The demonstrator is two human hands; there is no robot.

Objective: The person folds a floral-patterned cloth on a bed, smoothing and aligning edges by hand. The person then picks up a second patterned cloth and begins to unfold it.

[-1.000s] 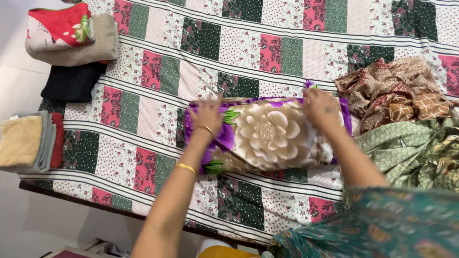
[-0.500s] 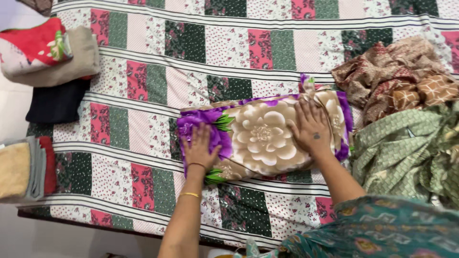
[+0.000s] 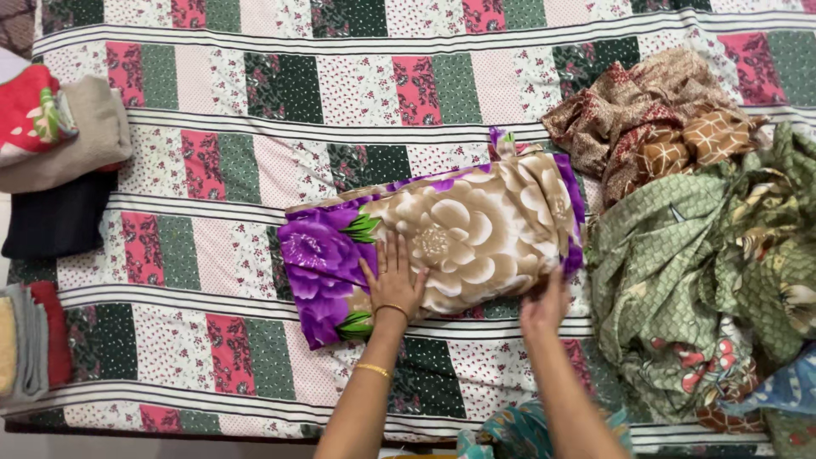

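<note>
A folded cloth (image 3: 459, 229) with large beige and purple flowers lies flat in the middle of a patchwork bedspread (image 3: 255, 110). My left hand (image 3: 393, 280) rests palm down on the cloth's near edge, fingers spread, with bangles on the wrist. My right hand (image 3: 546, 304) touches the cloth's near right edge, its fingers tucked at or under the fold; how firmly it grips is unclear.
A heap of unfolded clothes lies at the right: a brown patterned one (image 3: 654, 119) and a green patterned one (image 3: 705, 255). Folded stacks sit at the left: red and beige (image 3: 59, 127), black (image 3: 59, 217), grey and red (image 3: 30, 340).
Both hands have slid from the top of the cloth toward me, to its near edge. The cloth lies flatter and more spread out than before.
</note>
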